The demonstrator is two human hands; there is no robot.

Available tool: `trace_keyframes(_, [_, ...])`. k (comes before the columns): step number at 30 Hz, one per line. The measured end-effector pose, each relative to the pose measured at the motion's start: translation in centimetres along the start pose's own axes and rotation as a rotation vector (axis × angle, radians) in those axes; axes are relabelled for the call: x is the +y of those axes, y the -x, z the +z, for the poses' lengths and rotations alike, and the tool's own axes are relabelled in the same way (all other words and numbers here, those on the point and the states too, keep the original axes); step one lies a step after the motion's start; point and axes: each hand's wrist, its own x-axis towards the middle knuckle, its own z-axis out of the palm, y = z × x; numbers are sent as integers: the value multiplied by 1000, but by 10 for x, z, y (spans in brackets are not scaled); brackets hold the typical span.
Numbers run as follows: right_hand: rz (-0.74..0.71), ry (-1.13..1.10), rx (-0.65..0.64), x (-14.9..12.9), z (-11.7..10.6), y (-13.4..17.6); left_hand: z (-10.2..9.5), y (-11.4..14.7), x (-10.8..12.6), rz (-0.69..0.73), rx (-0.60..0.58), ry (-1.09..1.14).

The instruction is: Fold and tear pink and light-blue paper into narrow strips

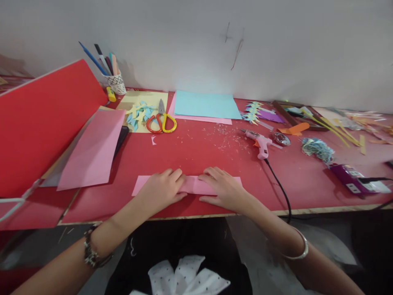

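A long folded pink paper strip (pixel 193 185) lies flat near the front edge of the red table (pixel 199 155). My left hand (pixel 161 189) presses down on its left half, fingers pointing right. My right hand (pixel 222 187) presses its right half, fingers pointing left. The fingertips of both hands nearly meet over the strip's middle. Only the strip's two ends and a bit of its middle show.
Red-and-yellow scissors (pixel 161 121) lie on a yellow sheet with blue cut-outs (pixel 139 112). Light blue paper (pixel 207 105) lies behind, a pink glue gun (pixel 260 144) with black cord to the right, a pen cup (pixel 115 82) at back left. Red and pink sheets (pixel 92 149) lean at left.
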Motion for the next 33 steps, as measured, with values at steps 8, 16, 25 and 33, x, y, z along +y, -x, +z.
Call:
trace_keyframes(8, [-39,24,15,2,4,-2,1,2,-2,42,13,37])
trace_keyframes(16, [-92,-116,-40,16,0,-6,2,0,-18,20,-84,295])
trace_keyframes(25, [-183,-210,-144,23,-17,-15,-2,-2,-30,-3,-150,464])
trace_keyframes(33, [-164,257,353,19,-16,-8,-8,-5,-34,-128,-138,368])
